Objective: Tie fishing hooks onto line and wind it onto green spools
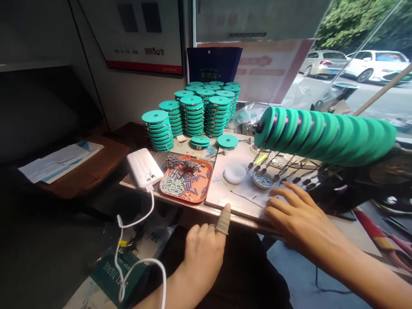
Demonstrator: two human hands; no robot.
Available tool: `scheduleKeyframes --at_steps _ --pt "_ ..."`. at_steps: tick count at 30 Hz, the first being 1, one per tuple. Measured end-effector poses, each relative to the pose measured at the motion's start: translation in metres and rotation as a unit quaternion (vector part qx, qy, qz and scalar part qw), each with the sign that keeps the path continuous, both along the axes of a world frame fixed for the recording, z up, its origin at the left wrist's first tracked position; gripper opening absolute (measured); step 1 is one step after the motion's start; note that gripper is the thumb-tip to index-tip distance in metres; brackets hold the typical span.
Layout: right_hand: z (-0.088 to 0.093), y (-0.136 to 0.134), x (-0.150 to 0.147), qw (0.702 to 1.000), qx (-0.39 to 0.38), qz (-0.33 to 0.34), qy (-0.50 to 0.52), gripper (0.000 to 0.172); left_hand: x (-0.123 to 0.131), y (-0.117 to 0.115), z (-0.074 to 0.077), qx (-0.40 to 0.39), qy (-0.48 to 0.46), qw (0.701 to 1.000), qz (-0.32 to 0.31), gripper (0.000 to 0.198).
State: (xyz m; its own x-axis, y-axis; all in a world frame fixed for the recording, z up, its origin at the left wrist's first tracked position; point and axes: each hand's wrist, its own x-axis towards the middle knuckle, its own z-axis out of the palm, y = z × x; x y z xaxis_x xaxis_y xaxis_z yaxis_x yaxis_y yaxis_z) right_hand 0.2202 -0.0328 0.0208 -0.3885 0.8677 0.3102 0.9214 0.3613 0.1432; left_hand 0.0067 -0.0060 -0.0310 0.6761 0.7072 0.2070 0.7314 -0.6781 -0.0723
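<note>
A person's two bare hands work at a cluttered desk (130, 185) beside a window. The left hand (206, 249) is palm down, one finger wrapped in tan material and stretched out, its tip at the front edge of a pale board (220, 165); the others are curled under, so I cannot tell whether its grip holds anything. The right hand (292, 212) has a loose, released grip, fingers stretched over the board's right side, just beside dark weights (265, 168) that hang on lines from a row of green foam spools (322, 133). That row is threaded on a horizontal spindle at upper right, above the desk. On the board are a white disc (234, 173), a small bowl (262, 187) of grey pieces and a thin metal needle (246, 198). Left of it, an orange tray (208, 184) carries pale and blue small tubes and dark metal parts, next to a white power bank (145, 167) with a cable (152, 210) plugged in. Behind stand stacks of green spools (192, 111). Parked cars (380, 64) show outside.
</note>
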Motion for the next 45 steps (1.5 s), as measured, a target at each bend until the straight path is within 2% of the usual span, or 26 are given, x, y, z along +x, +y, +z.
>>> scheduleKeyframes --at_steps 5,14,20,32,38,40,42,44,45 --pt "0.0 -0.005 0.007 1.0 0.01 0.016 -0.019 0.02 0.001 0.003 -0.001 0.02 -0.004 1.0 -0.014 0.077" --pt "0.008 -0.007 0.014 0.998 0.01 0.047 -0.04 0.029 0.002 0.004 0.002 0.043 -0.011 0.999 -0.021 0.078" --pt "0.013 -0.004 0.018 0.997 -0.006 0.057 -0.059 0.022 0.001 0.006 0.0 0.058 -0.003 0.998 -0.027 0.069" --pt "0.019 -0.002 0.018 0.996 -0.023 0.053 -0.065 0.02 0.002 0.007 0.002 0.049 0.015 0.999 -0.019 0.076" --pt "0.016 -0.003 0.019 0.997 -0.025 0.059 -0.049 0.017 0.003 0.008 -0.001 0.051 0.025 0.998 -0.028 0.076" --pt "0.018 -0.003 0.019 0.997 -0.032 0.06 -0.025 0.019 0.001 0.011 0.001 0.037 -0.002 0.999 -0.028 0.074" --pt "0.021 -0.004 0.017 0.996 -0.047 0.064 0.031 0.022 -0.002 0.012 0.008 0.0 -0.085 0.996 -0.04 0.073" --pt "0.027 -0.005 0.012 0.986 -0.07 0.069 0.138 0.02 -0.005 0.011 0.021 -0.034 -0.239 0.967 -0.086 0.073" --pt "0.029 -0.006 0.008 0.972 -0.082 0.068 0.208 0.018 -0.005 0.009 0.028 -0.043 -0.323 0.938 -0.117 0.072"
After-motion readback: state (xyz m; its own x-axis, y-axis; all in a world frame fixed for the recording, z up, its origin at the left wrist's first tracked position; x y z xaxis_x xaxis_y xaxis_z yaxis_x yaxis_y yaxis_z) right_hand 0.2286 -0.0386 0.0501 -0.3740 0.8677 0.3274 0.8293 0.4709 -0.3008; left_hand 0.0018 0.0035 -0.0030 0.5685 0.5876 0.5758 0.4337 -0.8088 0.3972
